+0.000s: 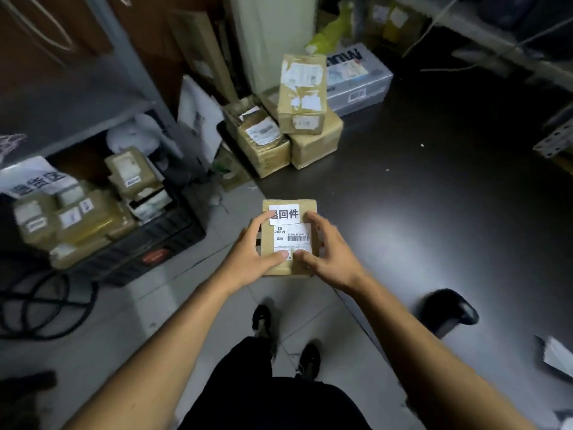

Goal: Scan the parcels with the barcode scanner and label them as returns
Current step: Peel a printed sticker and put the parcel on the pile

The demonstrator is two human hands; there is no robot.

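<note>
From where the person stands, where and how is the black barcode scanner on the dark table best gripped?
Probably by its handle, with the right hand coming from above: the black barcode scanner lies on its side on the dark table, near the right forearm, with nothing touching it.

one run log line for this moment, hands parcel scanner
left hand: holds parcel | right hand: holds parcel | returns label: on parcel top | scanner: lying on table, untouched
</note>
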